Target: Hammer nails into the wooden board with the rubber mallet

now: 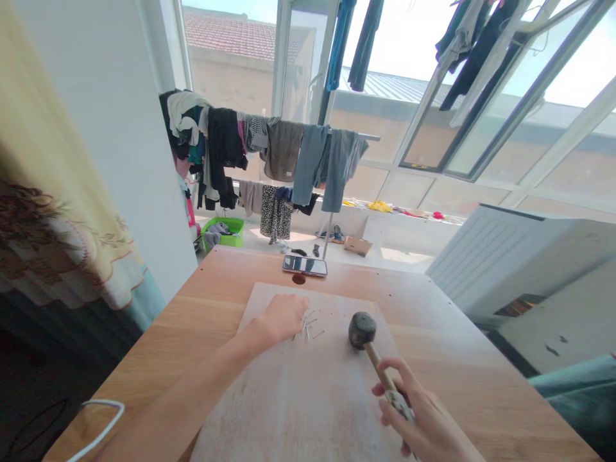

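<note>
My right hand (409,410) is wrapped around the handle of a mallet (362,330). Its dark, rounded head is over the right part of a pale wooden board (289,398). Several thin nails (308,326) lie loose on the board, left of the mallet head. Beside them, my left hand (285,314) reaches down with its fingers curled at the edge of the small pile. The fingertips are mostly hidden, so whatever they pinch cannot be made out.
The board lies on a wooden table (187,321). At the far edge lies a phone (305,265), just behind a round hole (299,279). A white cable (103,423) crosses the near left corner. Beyond stand a laundry rack (370,136) and a green basket (235,240).
</note>
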